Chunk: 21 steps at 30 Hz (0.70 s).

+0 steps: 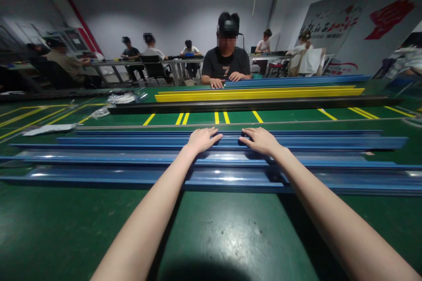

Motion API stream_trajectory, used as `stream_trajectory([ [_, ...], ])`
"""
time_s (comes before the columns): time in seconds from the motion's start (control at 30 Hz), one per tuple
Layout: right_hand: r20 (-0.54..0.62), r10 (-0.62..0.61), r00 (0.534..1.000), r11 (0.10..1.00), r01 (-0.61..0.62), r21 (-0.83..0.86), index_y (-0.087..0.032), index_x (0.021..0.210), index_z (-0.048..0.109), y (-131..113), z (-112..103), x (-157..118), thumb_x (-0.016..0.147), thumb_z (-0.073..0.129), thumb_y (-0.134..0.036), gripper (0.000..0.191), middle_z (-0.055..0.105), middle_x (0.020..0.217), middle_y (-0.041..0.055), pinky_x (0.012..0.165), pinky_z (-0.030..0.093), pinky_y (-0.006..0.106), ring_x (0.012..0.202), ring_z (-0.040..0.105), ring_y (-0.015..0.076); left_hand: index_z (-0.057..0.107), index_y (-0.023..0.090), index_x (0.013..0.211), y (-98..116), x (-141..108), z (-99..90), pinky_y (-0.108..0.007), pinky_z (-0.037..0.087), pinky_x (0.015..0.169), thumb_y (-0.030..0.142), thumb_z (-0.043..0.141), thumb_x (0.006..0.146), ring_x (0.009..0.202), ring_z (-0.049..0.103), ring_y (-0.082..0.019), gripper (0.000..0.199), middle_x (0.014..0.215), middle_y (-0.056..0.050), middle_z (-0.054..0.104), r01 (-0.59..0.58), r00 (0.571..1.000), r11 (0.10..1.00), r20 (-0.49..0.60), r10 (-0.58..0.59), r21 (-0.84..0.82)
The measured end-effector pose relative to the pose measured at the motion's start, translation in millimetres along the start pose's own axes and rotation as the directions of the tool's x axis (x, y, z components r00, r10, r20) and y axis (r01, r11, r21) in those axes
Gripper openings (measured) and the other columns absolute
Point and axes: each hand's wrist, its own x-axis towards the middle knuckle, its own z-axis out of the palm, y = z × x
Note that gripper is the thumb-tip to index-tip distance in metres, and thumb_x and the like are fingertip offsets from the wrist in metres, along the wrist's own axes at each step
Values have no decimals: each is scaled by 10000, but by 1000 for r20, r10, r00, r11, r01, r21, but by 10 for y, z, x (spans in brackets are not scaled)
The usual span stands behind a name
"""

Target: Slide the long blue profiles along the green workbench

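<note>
Several long blue channel strips lie side by side across the green table (211, 228), shiny on their inner faces. The nearest blue strip (99, 174) runs almost the full width of the view. My left hand (202, 139) rests on the farther blue strips (132, 140), palm down, fingers stretched forward and thumb apart. To its right, my right hand (260, 139) lies the same way, fingers extended and thumb pointing left. A gap of blue strip shows between the two hands. Neither hand is wrapped round anything.
Beyond a thin grey line lie a long black strip (263, 104), yellow strips (263, 93) and another blue strip (296, 80). A person (227, 57) sits opposite, hands on the far strips. Clear plastic wrapping (123, 98) and a white sheet (49, 129) lie at left.
</note>
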Motion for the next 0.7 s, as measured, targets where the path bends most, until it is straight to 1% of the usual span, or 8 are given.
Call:
stream_trajectory([
  [0.07, 59, 29, 998, 999, -30, 16, -192, 1241, 500, 38, -44, 52, 851, 206, -607, 642, 541, 1256, 86, 929, 355, 368, 1115, 507, 249, 525, 298, 1224, -19, 50, -31, -360, 388, 941, 635, 157, 847, 1168, 485, -238, 625, 1266, -22, 539, 24, 1000, 1000, 11, -24, 16],
  [0.13, 124, 83, 989, 996, -86, 21, -224, 1231, 497, 75, -89, 107, 817, 189, -669, 681, 563, 1227, 86, 859, 396, 370, 1069, 538, 259, 575, 312, 1165, -42, 113, -61, -366, 435, 857, 645, 96, 840, 1073, 554, -260, 668, 1148, -48, 620, 67, 997, 997, 20, -68, 45],
  [0.23, 187, 148, 971, 988, -153, 10, -192, 1193, 523, 122, -140, 196, 759, 154, -747, 795, 583, 1184, 136, 798, 418, 365, 1036, 556, 280, 649, 240, 1061, -68, 215, -95, -384, 451, 803, 642, 30, 833, 985, 596, -289, 773, 1011, -112, 665, 125, 992, 987, 24, -128, 99],
  [0.3, 207, 166, 964, 986, -168, -5, -165, 1133, 577, 141, -160, 244, 735, 136, -771, 849, 613, 1115, 165, 780, 423, 359, 1012, 567, 288, 678, 183, 996, -74, 274, -108, -383, 454, 794, 637, 25, 833, 958, 605, -296, 812, 975, -143, 668, 152, 987, 980, 36, -157, 125],
  [0.37, 200, 184, 962, 983, -180, -36, -176, 1064, 631, 146, -169, 271, 727, 121, -778, 858, 646, 1030, 163, 753, 428, 351, 975, 584, 285, 693, 147, 947, -75, 314, -112, -369, 457, 785, 609, 28, 847, 940, 613, -291, 816, 964, -161, 667, 175, 983, 974, 36, -182, 144],
  [0.43, 160, 185, 970, 982, -175, -76, -200, 1016, 666, 142, -169, 274, 736, 106, -768, 845, 667, 955, 147, 727, 429, 344, 934, 600, 274, 701, 126, 912, -75, 329, -109, -351, 459, 775, 570, 38, 866, 930, 618, -282, 799, 959, -168, 666, 183, 982, 969, 16, -188, 163],
  [0.57, 81, 161, 984, 980, -149, -134, -228, 987, 689, 139, -146, 226, 746, 111, -758, 821, 682, 861, 136, 669, 425, 334, 860, 620, 265, 704, 125, 904, -65, 291, -92, -337, 456, 763, 520, 87, 890, 933, 620, -270, 733, 930, -162, 672, 141, 990, 968, -13, -142, 208],
  [0.7, 37, 141, 989, 977, -133, -169, -232, 993, 687, 140, -154, 146, 754, 140, -750, 791, 687, 839, 131, 631, 409, 313, 817, 627, 253, 712, 125, 879, -15, 207, -97, -346, 454, 745, 475, 109, 901, 914, 625, -276, 698, 899, -163, 678, 113, 993, 968, -38, -107, 222],
])
